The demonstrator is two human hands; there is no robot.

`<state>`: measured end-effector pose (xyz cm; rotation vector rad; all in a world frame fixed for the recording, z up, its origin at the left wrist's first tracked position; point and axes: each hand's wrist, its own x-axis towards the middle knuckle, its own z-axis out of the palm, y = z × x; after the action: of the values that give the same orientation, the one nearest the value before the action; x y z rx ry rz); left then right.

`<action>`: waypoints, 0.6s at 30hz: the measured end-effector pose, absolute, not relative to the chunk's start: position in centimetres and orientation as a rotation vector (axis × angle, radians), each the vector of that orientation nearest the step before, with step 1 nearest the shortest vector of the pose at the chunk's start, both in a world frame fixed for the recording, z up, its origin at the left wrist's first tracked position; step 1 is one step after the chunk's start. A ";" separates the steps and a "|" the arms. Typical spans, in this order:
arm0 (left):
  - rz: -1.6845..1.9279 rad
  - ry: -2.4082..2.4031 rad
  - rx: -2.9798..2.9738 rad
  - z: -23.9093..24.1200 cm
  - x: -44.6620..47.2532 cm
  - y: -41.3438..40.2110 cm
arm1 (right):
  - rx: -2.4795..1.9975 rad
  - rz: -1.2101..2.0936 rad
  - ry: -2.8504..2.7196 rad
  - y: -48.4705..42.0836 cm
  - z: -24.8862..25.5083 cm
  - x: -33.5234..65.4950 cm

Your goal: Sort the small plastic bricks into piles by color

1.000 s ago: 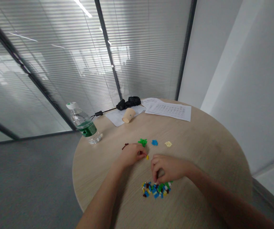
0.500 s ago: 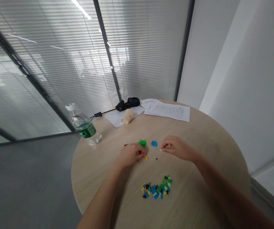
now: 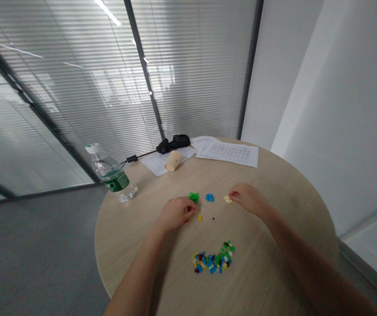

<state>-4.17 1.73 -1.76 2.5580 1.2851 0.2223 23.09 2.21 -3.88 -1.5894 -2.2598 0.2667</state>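
Note:
My left hand [image 3: 177, 213] rests on the table with thumb and fingers curled together; what they hold, if anything, is hidden. A bit of red [image 3: 186, 221] shows under it. Just right of its fingertips lie a yellow brick [image 3: 200, 217] and a tiny dark piece [image 3: 213, 218]. Beyond those fingers is a small green brick pile [image 3: 194, 197], with a blue brick pile [image 3: 210, 197] to its right. My right hand [image 3: 249, 199] has its fingertips pinched at the edge of a cream-white brick pile [image 3: 227, 199]. Nearer me sits a mixed heap of small toy bricks [image 3: 212, 262].
A water bottle [image 3: 111, 173] with a green label stands at the table's left edge. Toward the back are a tipped paper cup [image 3: 173, 160], a black folded umbrella [image 3: 179, 141] and printed sheets [image 3: 229, 152]. The round table [image 3: 274, 175] adjoins a blinds-covered glass wall.
My right hand has moved slightly right, uncovering the cream-white pile. The left hand has drawn back a little from the yellow brick, and red now shows beneath it. The view has shifted slightly.

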 end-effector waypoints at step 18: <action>0.224 1.296 2.557 -1.3 -4.0 1.5 | -1.134 0.702 -2.301 0.5 -2.5 21.6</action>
<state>-4.03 1.47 -1.31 2.5566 1.2960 0.2242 21.56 0.47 -2.48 -1.1340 -2.3013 0.7015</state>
